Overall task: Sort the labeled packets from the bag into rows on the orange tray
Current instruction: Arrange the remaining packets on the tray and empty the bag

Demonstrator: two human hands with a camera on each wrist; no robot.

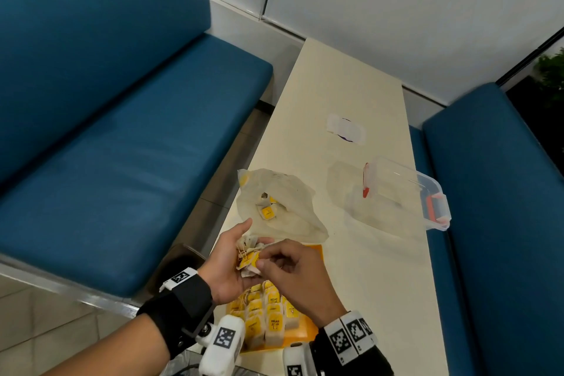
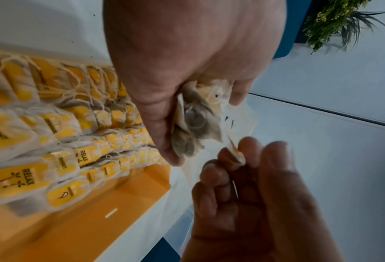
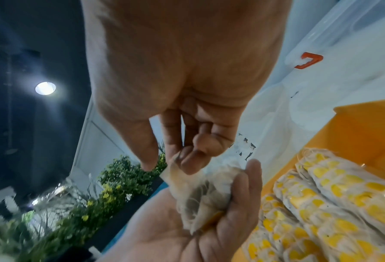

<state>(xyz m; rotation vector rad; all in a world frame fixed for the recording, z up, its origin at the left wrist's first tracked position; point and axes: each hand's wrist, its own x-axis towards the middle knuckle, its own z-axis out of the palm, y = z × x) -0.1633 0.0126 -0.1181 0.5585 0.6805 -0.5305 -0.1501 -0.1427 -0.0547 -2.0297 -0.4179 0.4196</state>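
Above the orange tray [image 1: 308,333] and its rows of yellow-tagged packets [image 1: 268,319], the left hand [image 1: 229,265] cups a small clump of packets [image 1: 248,255]; the right hand [image 1: 297,273] pinches one. Beyond the tray lies the bag [image 1: 282,207].

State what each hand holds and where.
Left hand cups a clump of yellow-tagged tea packets in its palm; right hand pinches one packet's edge.
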